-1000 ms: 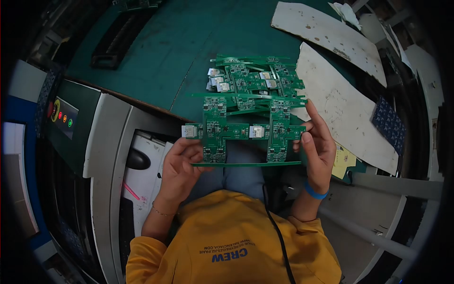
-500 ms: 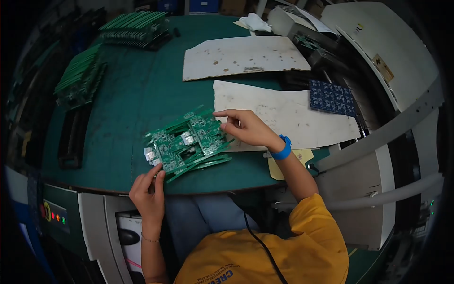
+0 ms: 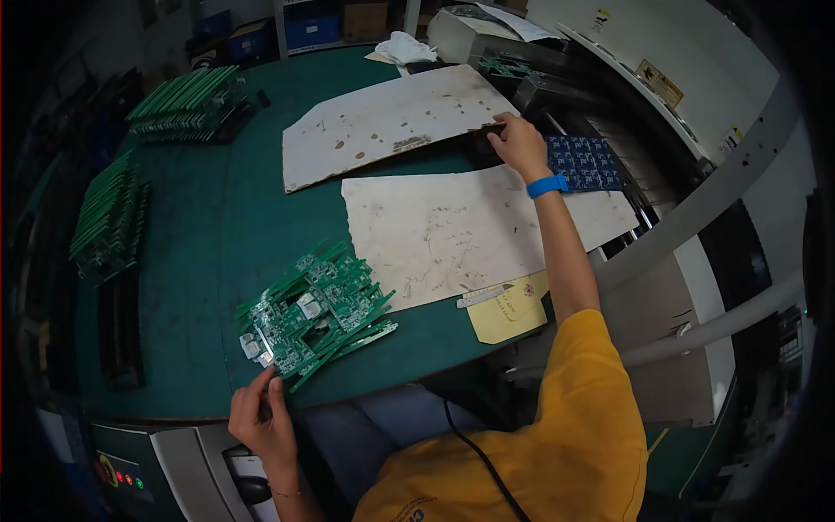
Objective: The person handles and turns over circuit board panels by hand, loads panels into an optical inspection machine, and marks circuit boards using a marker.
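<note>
The stack of green circuit boards [image 3: 337, 294] lies near the front edge of the workbench [image 3: 196, 348], with the left hand [image 3: 263, 419] at the stack's near-left corner, thumb and forefinger close together (whether they pinch a board, I cannot tell). The right hand [image 3: 524, 150] grasps the right end of the spotted white sheet [image 3: 383, 120], near the blue circuit panel [image 3: 590, 163].

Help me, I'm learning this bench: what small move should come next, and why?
Probably lift the upper white board slightly with the right hand, which is at that board's edge, while the left hand is at the nearest green circuit boards.
</note>
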Demonstrator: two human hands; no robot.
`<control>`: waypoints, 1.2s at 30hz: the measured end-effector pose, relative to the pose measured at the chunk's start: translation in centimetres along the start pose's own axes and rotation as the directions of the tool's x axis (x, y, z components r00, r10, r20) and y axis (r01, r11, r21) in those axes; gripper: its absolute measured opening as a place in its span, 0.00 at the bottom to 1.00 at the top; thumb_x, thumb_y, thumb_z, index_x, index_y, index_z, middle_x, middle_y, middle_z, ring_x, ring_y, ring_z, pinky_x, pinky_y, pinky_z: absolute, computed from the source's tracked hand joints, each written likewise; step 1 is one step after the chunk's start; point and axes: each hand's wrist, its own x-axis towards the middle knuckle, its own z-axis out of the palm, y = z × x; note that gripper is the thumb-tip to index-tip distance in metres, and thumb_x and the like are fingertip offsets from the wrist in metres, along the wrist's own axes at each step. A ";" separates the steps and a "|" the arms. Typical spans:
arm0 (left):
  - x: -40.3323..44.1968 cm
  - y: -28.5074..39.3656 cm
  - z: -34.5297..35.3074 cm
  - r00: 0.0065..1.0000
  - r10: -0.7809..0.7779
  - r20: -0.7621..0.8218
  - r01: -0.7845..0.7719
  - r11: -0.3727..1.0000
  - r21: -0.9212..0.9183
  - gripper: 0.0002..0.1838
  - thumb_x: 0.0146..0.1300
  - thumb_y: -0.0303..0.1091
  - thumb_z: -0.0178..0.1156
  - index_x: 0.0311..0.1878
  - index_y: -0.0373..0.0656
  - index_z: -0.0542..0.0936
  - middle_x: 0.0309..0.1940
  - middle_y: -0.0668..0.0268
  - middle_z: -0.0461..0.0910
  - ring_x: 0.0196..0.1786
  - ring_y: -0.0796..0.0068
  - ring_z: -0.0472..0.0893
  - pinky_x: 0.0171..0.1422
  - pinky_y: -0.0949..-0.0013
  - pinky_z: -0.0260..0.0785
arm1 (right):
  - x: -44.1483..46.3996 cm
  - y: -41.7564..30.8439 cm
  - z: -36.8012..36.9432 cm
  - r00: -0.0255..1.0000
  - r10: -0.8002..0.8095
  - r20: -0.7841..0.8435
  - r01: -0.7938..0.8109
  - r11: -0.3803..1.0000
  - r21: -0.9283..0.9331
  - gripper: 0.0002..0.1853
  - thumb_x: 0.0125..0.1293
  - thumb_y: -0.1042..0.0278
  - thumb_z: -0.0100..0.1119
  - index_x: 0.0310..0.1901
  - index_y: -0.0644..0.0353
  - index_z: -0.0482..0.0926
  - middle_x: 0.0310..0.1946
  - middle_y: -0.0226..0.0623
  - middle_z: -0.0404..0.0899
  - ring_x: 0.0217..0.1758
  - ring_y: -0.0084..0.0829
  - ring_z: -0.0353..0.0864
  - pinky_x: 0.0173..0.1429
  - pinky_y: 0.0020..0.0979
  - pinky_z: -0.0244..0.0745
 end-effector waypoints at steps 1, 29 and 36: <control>0.0 0.0 0.0 1.000 0.003 0.005 -0.003 1.000 -0.005 0.06 0.55 0.28 0.60 0.35 0.38 0.80 0.15 0.71 0.66 0.19 0.81 0.61 0.22 0.75 0.50 | -0.4 0.6 -0.8 1.000 -0.026 0.000 0.025 0.980 -0.199 0.18 0.48 0.59 0.63 0.41 0.55 0.76 0.39 0.42 0.76 0.45 0.41 0.75 0.41 0.37 0.74; -0.1 -0.6 -1.6 0.988 0.151 0.024 -0.152 0.988 0.034 0.07 0.54 0.30 0.60 0.37 0.42 0.79 0.14 0.69 0.65 0.19 0.75 0.65 0.28 0.70 0.53 | -3.0 -8.4 -10.5 0.862 -0.207 0.463 0.330 0.922 -0.203 0.18 0.35 0.58 0.72 0.29 0.58 0.81 0.31 0.42 0.79 0.32 0.38 0.79 0.37 0.33 0.73; -1.7 -0.2 -4.2 0.995 0.097 0.005 -0.097 0.993 0.071 0.10 0.54 0.31 0.59 0.41 0.43 0.78 0.17 0.69 0.64 0.20 0.75 0.64 0.28 0.71 0.54 | -4.6 -12.6 -16.3 0.882 -0.452 -0.132 0.470 0.853 0.227 0.09 0.50 0.64 0.65 0.25 0.62 0.79 0.24 0.32 0.78 0.25 0.25 0.75 0.29 0.28 0.67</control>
